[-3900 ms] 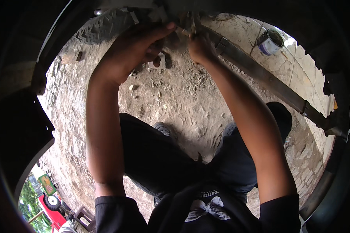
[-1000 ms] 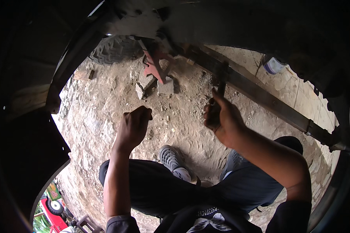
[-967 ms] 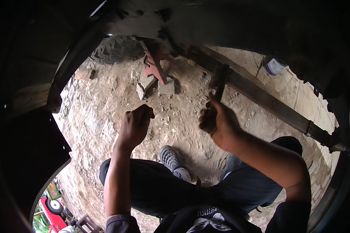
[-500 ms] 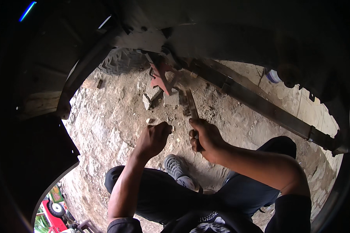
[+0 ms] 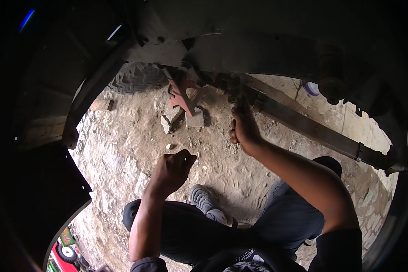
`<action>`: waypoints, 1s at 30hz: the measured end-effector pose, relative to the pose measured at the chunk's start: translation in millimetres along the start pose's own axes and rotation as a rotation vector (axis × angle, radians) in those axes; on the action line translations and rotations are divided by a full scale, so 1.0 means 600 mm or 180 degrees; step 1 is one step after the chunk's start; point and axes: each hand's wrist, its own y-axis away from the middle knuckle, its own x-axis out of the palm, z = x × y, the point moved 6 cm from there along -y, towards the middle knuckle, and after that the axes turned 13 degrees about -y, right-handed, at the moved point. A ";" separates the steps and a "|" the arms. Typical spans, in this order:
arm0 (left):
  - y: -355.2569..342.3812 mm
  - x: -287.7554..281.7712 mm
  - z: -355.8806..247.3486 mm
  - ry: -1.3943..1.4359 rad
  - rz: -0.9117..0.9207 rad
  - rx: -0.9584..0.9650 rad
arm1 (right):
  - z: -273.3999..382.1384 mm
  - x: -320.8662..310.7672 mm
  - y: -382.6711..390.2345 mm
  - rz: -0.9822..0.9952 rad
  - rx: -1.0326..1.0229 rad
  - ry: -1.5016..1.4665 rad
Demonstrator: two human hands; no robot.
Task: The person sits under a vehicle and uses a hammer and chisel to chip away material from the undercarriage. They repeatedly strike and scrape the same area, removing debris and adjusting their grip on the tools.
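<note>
My right hand (image 5: 245, 129) is closed around what looks like a wire brush (image 5: 235, 97), a narrow brown-backed tool. It is raised against the underside of a vehicle, by the near end of a dark metal beam (image 5: 299, 121). Shadow hides most of the brush head and where it touches. My left hand (image 5: 172, 171) hangs over the dirt ground in a loose fist; anything inside its fingers is hidden. Ahead of it, a red jack stand (image 5: 182, 97) stands among grey concrete blocks (image 5: 195, 119) beneath the vehicle.
Dark bodywork (image 5: 267, 50) arches close overhead and down both sides. A knobbly tyre (image 5: 133, 79) is at the far left, with a brick-like block (image 5: 102, 105) nearby. Small stones lie on the dirt. My grey shoe (image 5: 206, 199) is between my bent knees. A red toy-like vehicle (image 5: 61, 258) shows lower left.
My right hand has moved up and away from me, carrying the brush from over the dirt to the metal beneath the vehicle. The left fist has shifted slightly left and nearer.
</note>
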 end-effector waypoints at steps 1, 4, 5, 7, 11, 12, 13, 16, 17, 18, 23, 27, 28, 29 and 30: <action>0.003 -0.001 0.001 0.0056 -0.0076 0.0043 | -0.010 0.010 -0.003 -0.0140 -0.0005 0.0140; 0.004 -0.010 0.001 0.0061 -0.0215 0.0140 | -0.024 0.016 -0.072 -0.0396 -0.1176 0.1223; -0.006 -0.011 -0.009 -0.0008 -0.0193 0.0213 | -0.002 -0.001 -0.127 -0.0649 -0.2142 0.1728; -0.005 -0.010 -0.011 0.0087 -0.0115 0.0232 | 0.024 -0.006 -0.180 -0.0773 -0.2382 0.2251; 0.023 -0.003 0.023 0.0100 -0.0047 0.0065 | 0.042 0.009 -0.164 -0.0389 -0.1111 0.2187; 0.026 -0.005 0.031 0.0079 -0.0022 0.0005 | 0.037 0.011 -0.129 -0.0475 -0.1130 0.2024; 0.029 -0.007 0.036 0.0072 -0.0067 -0.0019 | 0.036 0.011 -0.101 -0.0497 -0.1033 0.1903; 0.036 -0.010 0.043 0.0060 -0.0125 -0.0097 | 0.019 0.006 -0.034 -0.0400 -0.0483 0.1621; 0.032 -0.013 0.039 0.0055 -0.0087 -0.0111 | -0.004 -0.001 -0.037 -0.0451 -0.0543 0.1699; 0.024 -0.018 0.030 0.0041 -0.0052 -0.0103 | -0.024 -0.004 -0.042 -0.0518 -0.0615 0.1765; 0.010 -0.039 -0.012 0.0158 -0.0101 0.0021 | 0.019 0.056 -0.074 -0.0284 -0.1068 0.2287; -0.030 -0.017 -0.039 -0.0017 -0.0092 0.0259 | 0.085 -0.004 -0.229 -0.0059 -0.2127 0.4293; -0.023 -0.011 -0.022 -0.0103 -0.0081 0.0186 | 0.088 0.021 -0.222 0.0356 -0.1658 0.4423; -0.016 -0.008 -0.010 -0.0070 -0.0087 0.0092 | 0.100 0.039 -0.208 0.0731 -0.1191 0.4556; -0.013 -0.005 0.000 -0.0126 0.0004 -0.0039 | 0.115 0.050 -0.178 0.0543 -0.1225 0.4268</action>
